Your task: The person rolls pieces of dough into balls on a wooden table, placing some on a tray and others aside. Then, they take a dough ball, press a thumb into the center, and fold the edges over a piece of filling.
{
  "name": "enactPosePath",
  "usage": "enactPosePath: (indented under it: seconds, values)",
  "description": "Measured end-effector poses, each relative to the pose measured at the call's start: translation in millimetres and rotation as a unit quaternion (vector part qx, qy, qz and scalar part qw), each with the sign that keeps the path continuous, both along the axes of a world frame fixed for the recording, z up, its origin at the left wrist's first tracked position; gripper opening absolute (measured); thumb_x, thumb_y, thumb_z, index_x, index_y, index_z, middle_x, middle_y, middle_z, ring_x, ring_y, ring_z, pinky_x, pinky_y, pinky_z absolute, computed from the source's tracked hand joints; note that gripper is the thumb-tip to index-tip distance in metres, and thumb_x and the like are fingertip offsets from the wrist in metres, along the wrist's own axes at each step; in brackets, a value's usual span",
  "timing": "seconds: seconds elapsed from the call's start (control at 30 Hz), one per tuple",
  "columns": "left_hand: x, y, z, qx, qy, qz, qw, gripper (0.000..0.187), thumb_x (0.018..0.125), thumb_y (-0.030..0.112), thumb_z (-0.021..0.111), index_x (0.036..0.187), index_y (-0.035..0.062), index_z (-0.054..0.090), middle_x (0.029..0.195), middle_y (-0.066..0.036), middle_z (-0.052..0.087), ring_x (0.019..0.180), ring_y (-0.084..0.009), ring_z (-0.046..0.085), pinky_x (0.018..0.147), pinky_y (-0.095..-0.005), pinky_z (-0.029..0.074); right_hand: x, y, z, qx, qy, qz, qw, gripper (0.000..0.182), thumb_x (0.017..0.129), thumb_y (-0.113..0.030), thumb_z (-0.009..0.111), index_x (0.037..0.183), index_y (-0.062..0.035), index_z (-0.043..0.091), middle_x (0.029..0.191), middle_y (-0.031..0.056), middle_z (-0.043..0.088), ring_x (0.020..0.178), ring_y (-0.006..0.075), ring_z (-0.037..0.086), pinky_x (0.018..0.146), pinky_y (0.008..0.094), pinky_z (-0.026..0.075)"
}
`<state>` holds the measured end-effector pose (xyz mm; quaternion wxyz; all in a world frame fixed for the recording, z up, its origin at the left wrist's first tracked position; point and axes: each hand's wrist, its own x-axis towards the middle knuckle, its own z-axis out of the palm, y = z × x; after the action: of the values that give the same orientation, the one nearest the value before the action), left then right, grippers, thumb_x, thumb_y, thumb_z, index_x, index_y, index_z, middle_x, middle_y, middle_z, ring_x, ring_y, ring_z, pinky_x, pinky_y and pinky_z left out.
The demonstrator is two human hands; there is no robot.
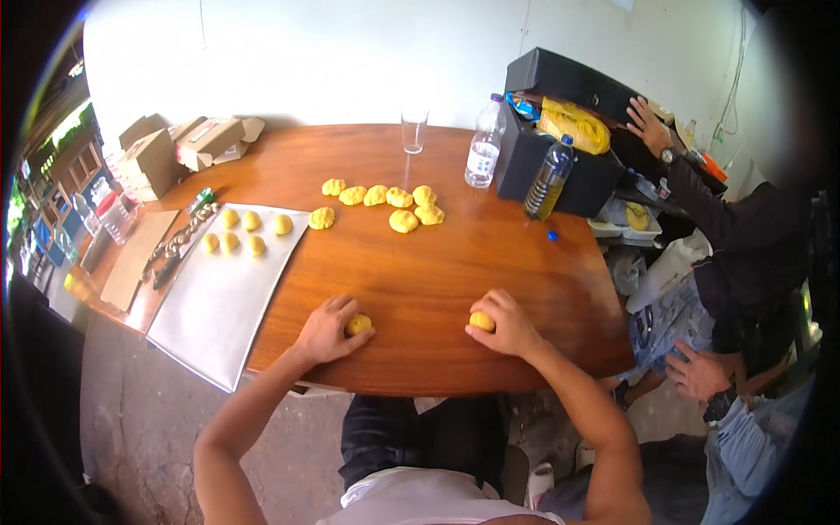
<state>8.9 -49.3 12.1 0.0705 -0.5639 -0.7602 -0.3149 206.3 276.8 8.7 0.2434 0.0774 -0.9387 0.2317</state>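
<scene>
Near the front edge of the wooden table [385,271], my left hand [331,330] is curled round a yellow dough ball [359,325]. Level with it on the right, my right hand [508,324] cups another yellow dough ball [480,321]. Both balls rest on the wood, partly covered by the fingers. Farther back lie several rough yellow dough lumps [403,220]. On the left, a silver tray [206,302] carries several smooth dough balls [252,220] at its back end.
Cardboard boxes [210,142] stand at the back left. A glass [414,133], a clear bottle [483,153], a dark oil bottle [548,184], a blue cap [552,235] and a black box [516,157] are behind, on the right. Two people are at the right.
</scene>
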Motion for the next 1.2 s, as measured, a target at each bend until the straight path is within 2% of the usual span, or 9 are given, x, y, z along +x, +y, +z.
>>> enactPosePath:
  seconds: [0.1, 0.17, 0.23, 0.37, 0.43, 0.6, 0.83, 1.0, 1.2]
  values:
    - [-8, 31, -5, -0.015, 0.009, 0.071, 0.997, 0.022, 0.085, 0.02, 0.076, 0.093, 0.0036, 0.063, 0.093, -0.017, 0.065, 0.094, -0.04, 0.065, 0.081, -0.0486, 0.054, -33, 8, -9, 0.002, -0.01, -0.029, 1.0, 0.025, 0.084, -0.025, 0.081, 0.096, -0.0073, 0.067, 0.096, 0.0122, 0.064, 0.094, 0.034, 0.062, 0.085, 0.0453, 0.051]
    - [-9, 58, -14, -0.009, 0.007, 0.039, 0.999, 0.023, 0.085, 0.02, 0.076, 0.091, 0.0033, 0.062, 0.093, -0.017, 0.064, 0.093, -0.0398, 0.065, 0.081, -0.0486, 0.054, -52, 1, -11, 0.0, 0.003, -0.041, 0.999, 0.026, 0.083, -0.026, 0.081, 0.095, -0.0076, 0.066, 0.095, 0.0117, 0.064, 0.094, 0.0334, 0.063, 0.084, 0.045, 0.051]
    - [-4, 80, -12, -0.006, 0.019, 0.003, 1.0, 0.02, 0.085, 0.019, 0.074, 0.09, 0.0037, 0.063, 0.092, -0.015, 0.066, 0.091, -0.0383, 0.066, 0.079, -0.0477, 0.055, -70, -12, -9, -0.01, 0.002, 0.044, 0.999, 0.024, 0.082, -0.019, 0.081, 0.096, -0.0068, 0.065, 0.09, 0.0093, 0.064, 0.09, 0.0307, 0.062, 0.081, 0.0441, 0.051]
    - [-12, 109, -7, -0.017, -0.006, -0.048, 0.999, 0.017, 0.085, 0.018, 0.074, 0.091, 0.0046, 0.066, 0.089, -0.015, 0.07, 0.087, -0.0372, 0.069, 0.077, -0.047, 0.056, -84, -28, 2, 0.018, -0.043, 0.089, 0.995, 0.023, 0.082, -0.021, 0.078, 0.094, -0.0073, 0.065, 0.087, 0.0105, 0.064, 0.087, 0.0326, 0.063, 0.081, 0.0452, 0.05]
    - [-20, 118, -4, -0.081, -0.045, -0.059, 0.994, 0.017, 0.084, 0.019, 0.074, 0.093, 0.0048, 0.07, 0.087, -0.015, 0.073, 0.083, -0.0367, 0.071, 0.075, -0.0469, 0.057, -91, -24, -1, 0.0, -0.038, 0.092, 0.995, 0.022, 0.082, -0.02, 0.079, 0.094, -0.0068, 0.066, 0.086, 0.0109, 0.065, 0.086, 0.0328, 0.063, 0.08, 0.0453, 0.051]
    - [-31, 125, -10, -0.042, -0.09, -0.044, 0.994, 0.02, 0.085, 0.022, 0.075, 0.094, 0.0039, 0.073, 0.087, -0.017, 0.075, 0.081, -0.0368, 0.072, 0.073, -0.0447, 0.057, -101, -17, -4, -0.069, -0.012, 0.102, 0.992, 0.019, 0.083, -0.017, 0.079, 0.092, -0.0048, 0.067, 0.084, 0.0118, 0.067, 0.081, 0.0322, 0.065, 0.077, 0.0441, 0.052]
    - [-40, 118, -5, -0.051, -0.192, -0.089, 0.976, 0.022, 0.089, 0.023, 0.077, 0.098, 0.0032, 0.074, 0.09, -0.017, 0.076, 0.081, -0.0329, 0.072, 0.074, -0.0414, 0.057, -99, -8, -3, -0.161, -0.094, 0.101, 0.977, 0.017, 0.089, -0.016, 0.078, 0.098, -0.0023, 0.072, 0.085, 0.0109, 0.07, 0.078, 0.0244, 0.067, 0.073, 0.0375, 0.055]
    - [-40, 117, -5, -0.06, -0.17, -0.094, 0.979, 0.022, 0.091, 0.024, 0.075, 0.097, 0.003, 0.074, 0.091, -0.016, 0.077, 0.082, -0.0329, 0.074, 0.077, -0.0414, 0.058, -100, -5, -1, -0.194, -0.133, 0.074, 0.969, 0.017, 0.093, -0.017, 0.075, 0.101, -0.0012, 0.073, 0.088, 0.0113, 0.074, 0.08, 0.0207, 0.07, 0.073, 0.0357, 0.056]
    - [-38, 116, -1, -0.062, -0.156, -0.091, 0.982, 0.021, 0.091, 0.023, 0.075, 0.097, 0.0028, 0.074, 0.09, -0.016, 0.076, 0.083, -0.0335, 0.073, 0.077, -0.0421, 0.058, -97, -9, 2, -0.175, -0.113, 0.058, 0.976, 0.019, 0.094, -0.019, 0.074, 0.101, -0.0006, 0.074, 0.09, 0.0133, 0.075, 0.081, 0.0231, 0.071, 0.074, 0.0369, 0.057]
